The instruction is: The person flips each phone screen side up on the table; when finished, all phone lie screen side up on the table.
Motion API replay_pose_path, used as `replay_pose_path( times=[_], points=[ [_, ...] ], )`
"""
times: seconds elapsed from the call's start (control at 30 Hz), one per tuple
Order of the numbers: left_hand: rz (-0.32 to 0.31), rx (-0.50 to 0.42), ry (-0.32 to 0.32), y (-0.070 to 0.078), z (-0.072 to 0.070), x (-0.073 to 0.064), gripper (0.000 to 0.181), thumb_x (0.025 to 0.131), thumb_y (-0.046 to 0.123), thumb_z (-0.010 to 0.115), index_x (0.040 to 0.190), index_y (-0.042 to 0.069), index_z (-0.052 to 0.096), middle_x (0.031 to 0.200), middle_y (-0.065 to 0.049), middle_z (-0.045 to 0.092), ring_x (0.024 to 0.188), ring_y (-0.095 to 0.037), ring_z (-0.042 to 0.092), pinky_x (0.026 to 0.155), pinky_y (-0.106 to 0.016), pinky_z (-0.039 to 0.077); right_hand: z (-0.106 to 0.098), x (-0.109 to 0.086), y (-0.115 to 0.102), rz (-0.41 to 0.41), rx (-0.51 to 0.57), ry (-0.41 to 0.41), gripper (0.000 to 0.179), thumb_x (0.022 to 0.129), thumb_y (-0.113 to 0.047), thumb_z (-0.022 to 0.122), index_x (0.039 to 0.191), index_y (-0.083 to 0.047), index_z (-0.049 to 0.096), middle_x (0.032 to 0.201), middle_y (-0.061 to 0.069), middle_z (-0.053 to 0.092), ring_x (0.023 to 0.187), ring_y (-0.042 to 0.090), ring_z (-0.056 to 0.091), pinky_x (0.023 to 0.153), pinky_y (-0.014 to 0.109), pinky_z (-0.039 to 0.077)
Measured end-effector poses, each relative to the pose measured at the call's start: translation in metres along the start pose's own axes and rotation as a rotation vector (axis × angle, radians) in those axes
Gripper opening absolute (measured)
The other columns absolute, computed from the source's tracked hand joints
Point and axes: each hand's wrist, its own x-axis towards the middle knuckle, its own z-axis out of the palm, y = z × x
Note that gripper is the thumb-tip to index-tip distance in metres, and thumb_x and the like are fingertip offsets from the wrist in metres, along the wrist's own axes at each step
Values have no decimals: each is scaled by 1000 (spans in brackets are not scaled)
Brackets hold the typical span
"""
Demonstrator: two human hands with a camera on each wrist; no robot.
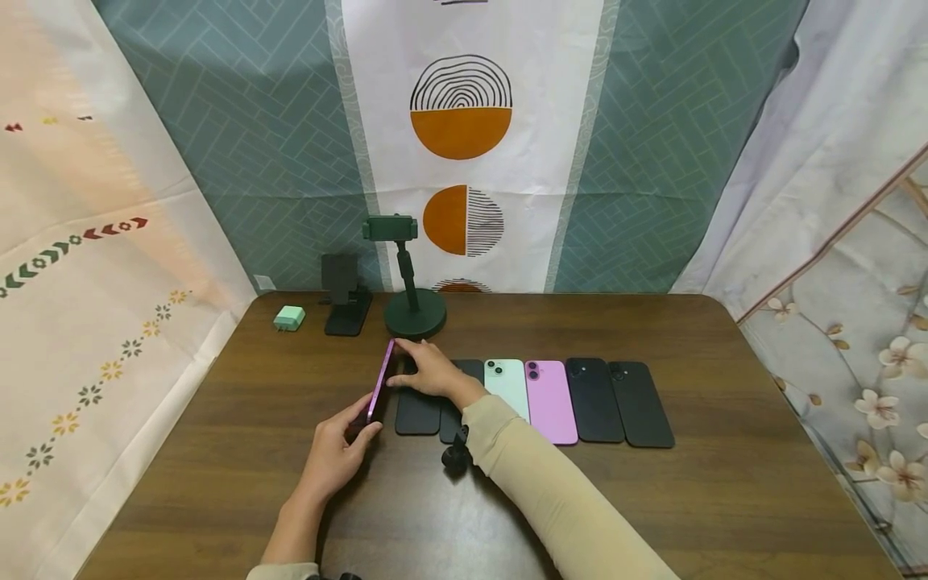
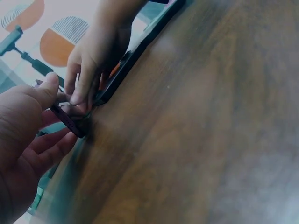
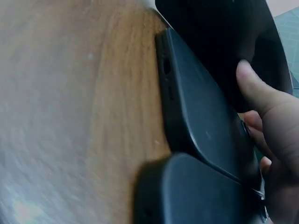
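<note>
While purple phone (image 1: 380, 380) stands on edge, both hands grip

Left hand (image 1: 335, 451) comes in from the bottom edge, bare forearm, thumb and fingers curled in a pinch at the near end. Right hand (image 1: 428, 372) crosses over from the right in a beige sleeve (image 1: 551, 483), palm down, fingers reaching left and curled at the tips, pinching too.
</note>
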Motion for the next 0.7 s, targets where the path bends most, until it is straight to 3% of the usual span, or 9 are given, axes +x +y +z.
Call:
replay_pose_path(
  times=[0.13,0.27,0.37,0.43,0.6,0.7],
  points=[
    [-16,-65,-15,1,-2,0,55,87,-6,75,139,-2,59,125,-23,67,106,-36,69,80,-36,60,4,1,0,-6,-53,23,67,92,-33,76,146,-3,50,134,9,65,130,21,55,121,44,26],
    [-40,-141,-30,0,-4,0,57,89,-8,72,143,-2,55,123,-26,67,104,-40,68,82,-22,57,5,1,-1,12,-69,19,68,93,-35,75,147,-3,50,136,9,62,130,22,55,117,40,34],
    [-49,-169,-25,0,-4,0,58,89,-10,71,144,-4,53,123,-27,67,100,-40,69,81,-12,53,5,1,-1,28,-60,6,70,94,-36,73,150,-4,46,143,10,58,134,22,52,119,40,31],
    [-58,-171,-21,8,-7,2,58,87,-12,71,142,-9,52,124,-31,65,98,-43,70,81,-9,51,4,1,-2,37,-51,1,71,94,-36,73,151,-4,45,145,10,56,136,22,50,120,41,29],
    [-113,-143,-36,12,-13,2,60,86,-13,71,142,-11,50,125,-34,63,96,-41,71,79,-14,53,5,1,-3,53,-49,21,68,94,-36,73,149,-5,48,148,10,54,137,24,49,117,39,34],
    [-140,-141,-45,-2,-12,-1,63,88,-9,72,146,-7,48,126,-32,63,98,-37,71,78,-24,58,5,1,-4,49,-60,32,66,94,-36,73,148,-6,50,148,10,54,137,24,50,115,37,37]
  ],
)
